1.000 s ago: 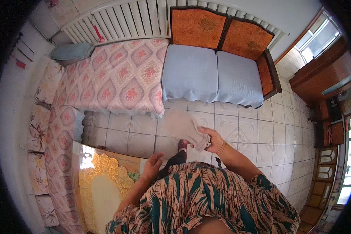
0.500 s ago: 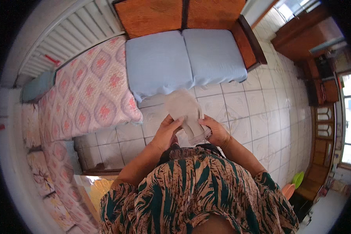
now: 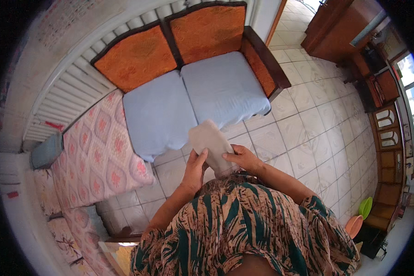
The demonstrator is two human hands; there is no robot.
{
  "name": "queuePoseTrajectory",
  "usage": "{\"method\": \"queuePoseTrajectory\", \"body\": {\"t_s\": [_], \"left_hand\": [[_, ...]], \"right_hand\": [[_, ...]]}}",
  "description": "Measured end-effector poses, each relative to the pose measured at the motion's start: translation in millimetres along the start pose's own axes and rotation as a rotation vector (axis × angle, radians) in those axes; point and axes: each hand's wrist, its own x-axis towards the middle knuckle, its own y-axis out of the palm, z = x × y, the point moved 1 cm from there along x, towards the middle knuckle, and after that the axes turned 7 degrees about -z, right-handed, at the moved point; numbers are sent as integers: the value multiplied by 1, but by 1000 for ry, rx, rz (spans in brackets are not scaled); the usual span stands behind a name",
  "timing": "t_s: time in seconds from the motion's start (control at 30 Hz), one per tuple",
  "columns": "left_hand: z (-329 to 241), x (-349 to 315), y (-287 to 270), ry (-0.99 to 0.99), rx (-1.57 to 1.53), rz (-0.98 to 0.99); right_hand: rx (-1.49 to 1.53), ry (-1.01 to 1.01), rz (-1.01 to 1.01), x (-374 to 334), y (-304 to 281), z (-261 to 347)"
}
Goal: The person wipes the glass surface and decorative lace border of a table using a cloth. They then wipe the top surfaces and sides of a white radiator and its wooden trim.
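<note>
Two bare hands on one limp, pale beige-grey piece of fabric (image 3: pixel 209 140), held up in front of the belly. So, where it sits relative to the grip: pretty much dead between the hands. The left grip (image 3: pixel 195 169) has the left edge, thumb up on the top face. The right grip (image 3: pixel 245 158) has the opposite edge, lower down toward the body, with its thumb lying across the top and pointing inward. Both are narrow, pinched on the fabric, though most of the fingers are tucked underneath, so I can't tell how they're curled back there. The thumbs are near each other, not touching, with a strip of fabric showing between them.

The wider, rounded end pokes out past the hands, away from the person. The other end runs back close to the loose green, black and peach patterned top (image 3: pixel 253 221), and I can't tell if it's touching it.

It's all up in the air over the pale glossy floor tiles (image 3: pixel 303 138). Behind the far end, as you look down, are two light blue cloth-covered seat cushions (image 3: pixel 225 87) on a dark wooden sofa with orange patterned back panels (image 3: pixel 135 57). Just left of those is a pink quilted cover with red flowers (image 3: pixel 101 147).
</note>
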Motion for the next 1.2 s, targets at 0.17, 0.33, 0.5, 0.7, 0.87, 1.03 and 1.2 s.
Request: {"method": "queuePoseTrajectory", "body": {"t_s": [0.17,0.33,0.5,0.7,0.87,1.03,1.2], "left_hand": [[11,32,30,-52,-78,-25],[14,56,32,-175,-33,-108],[20,90,-5,-278,152,-298],[14,143,-88,-238,218,-607],[-30,191,-38,-164,473,-620],[-98,244,79,148,642,-606],[-135,290,109,396,764,-427]], "right_hand": [[180,142,47,13,-29,33],[279,138,103,50,-39,26],[-305,37,-247,111,-115,-7],[-467,59,-867,129,-280,2],[-758,137,-1378,55,-374,64],[-856,213,-1450,56,-431,82],[-1062,213,-1300,81,-398,93]]}}
